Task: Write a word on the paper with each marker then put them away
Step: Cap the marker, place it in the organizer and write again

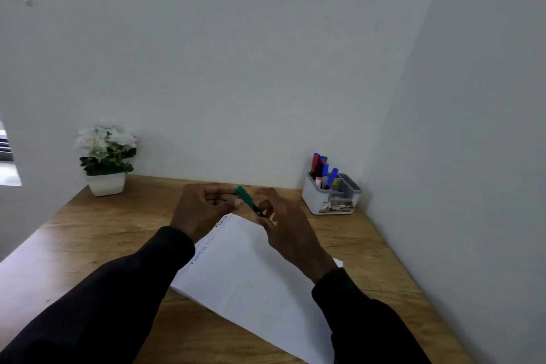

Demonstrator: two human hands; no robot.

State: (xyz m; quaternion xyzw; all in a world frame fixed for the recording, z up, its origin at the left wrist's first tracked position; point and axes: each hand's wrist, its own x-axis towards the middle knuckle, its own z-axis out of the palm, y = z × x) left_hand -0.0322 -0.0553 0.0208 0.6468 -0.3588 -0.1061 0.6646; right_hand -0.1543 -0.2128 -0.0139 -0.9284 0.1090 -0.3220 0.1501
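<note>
Wooden surface (103,224) with smooth white paper (251,275).
Grey plastic organiser (320,201) held capped markers (325,170) upright; left hand (204,210) and right hand (283,230) pinched a green marker (245,199) in their fingers.

Setting: office-type desk corner. Wooden desk (88,224); marker caddy (331,201) right of fingers (212,188), potted flowers (106,156) left (plain walls (236,53)).

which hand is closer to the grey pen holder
Right. The right hand sits left of the grey pen holder; the left hand farther left, both pinching the green marker.
</note>
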